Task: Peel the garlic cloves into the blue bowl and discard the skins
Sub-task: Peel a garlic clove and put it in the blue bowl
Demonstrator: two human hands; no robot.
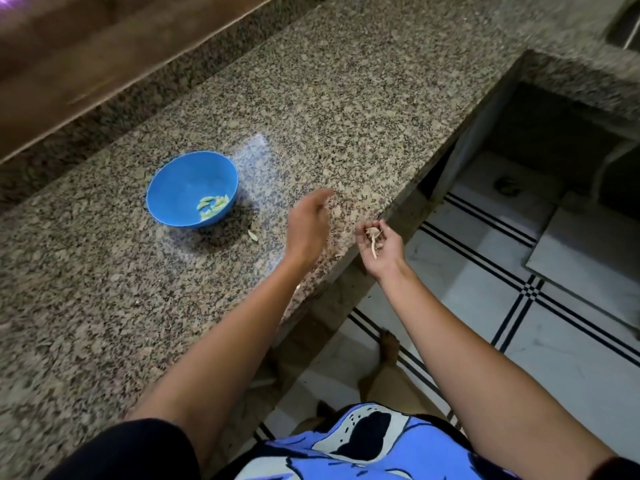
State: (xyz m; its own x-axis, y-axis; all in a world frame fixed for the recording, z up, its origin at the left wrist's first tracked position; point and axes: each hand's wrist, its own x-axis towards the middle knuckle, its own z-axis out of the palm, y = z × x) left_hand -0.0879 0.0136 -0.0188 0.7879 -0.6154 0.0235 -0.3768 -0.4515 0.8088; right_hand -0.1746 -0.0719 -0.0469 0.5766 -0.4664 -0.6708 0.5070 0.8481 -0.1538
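While your right hand (pixel 379 245) hung just past the front edge of the counter (pixel 346 98), palm up, its fingers were curled in a loose cup round a small heap of papery skins (pixel 373 237); one long pale strip lay across the palm toward the wrist. Just to the left of that cupped grip, your left hand (pixel 308 226) was over the stone near the same edge, turned edge-on with its fingers stretched forward and fairly straight, gripping nothing; it was blurred, so you could not tell whether it touched the surface. Well to the left of that hand and a little beyond it stood the blue bowl (pixel 192 188), upright on the counter; a cluster of peeled cloves (pixel 212 206) lay inside, against the wall nearest your hands. Between the bowl and your left hand, nearer the bowl, a single scrap (pixel 252 235) of skin lay on the stone. Below your cupped right hand was the white floor (pixel 519 358) with dark stripes; your bare foot (pixel 389 344) stood on it, close to the counter's base.
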